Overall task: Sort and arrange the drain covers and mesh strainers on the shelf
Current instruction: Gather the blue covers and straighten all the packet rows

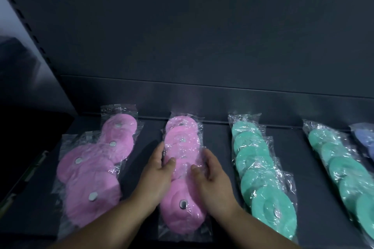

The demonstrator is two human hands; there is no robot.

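Round drain covers in clear plastic bags lie in rows running front to back on a dark shelf [141, 153]. The middle pink row [182, 139] sits between my hands. My left hand [157, 172] holds its left edge, thumb on top of a bag. My right hand [210, 176] holds the right edge the same way, thumb on the plastic. A second pink row [95, 170] lies to the left. A green row [259, 172] lies to the right, with another green row [344, 168] beyond it.
A bagged blue cover [364, 137] shows at the far right edge. The shelf's dark back panel [202, 36] rises behind the rows, with a perforated upright [30, 32] at the left. The shelf's front edge [24, 172] runs along the left.
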